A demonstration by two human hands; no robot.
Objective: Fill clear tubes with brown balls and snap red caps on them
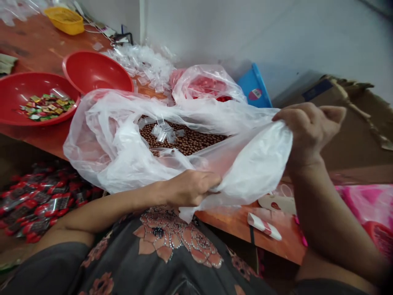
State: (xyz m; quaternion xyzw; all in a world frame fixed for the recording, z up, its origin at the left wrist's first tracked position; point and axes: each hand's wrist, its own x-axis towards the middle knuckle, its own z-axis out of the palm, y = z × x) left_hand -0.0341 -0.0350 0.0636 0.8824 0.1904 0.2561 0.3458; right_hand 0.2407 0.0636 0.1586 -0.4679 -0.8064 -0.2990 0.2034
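Note:
A large translucent white plastic bag [258,164] lies spread over the table, its mouth pulled wide. Inside it are many small round brown balls [196,139], with a few clear plastic pieces [164,132] on top of them. My left hand [193,186] is closed round the bag's near edge, close to my body. Raised at the right, my right hand [310,127] grips the bag's far right edge, so the plastic stretches between both hands. The fingertips of my left hand are partly hidden by the folds.
Two red bowls [98,69] stand at the left, one holding small wrapped pieces [49,104]. Clear plastic pieces [144,61], a pink-red bag [208,82] and a blue bin [254,86] sit behind. A cardboard box [331,123] is at right; red-capped packs [46,200] lie lower left.

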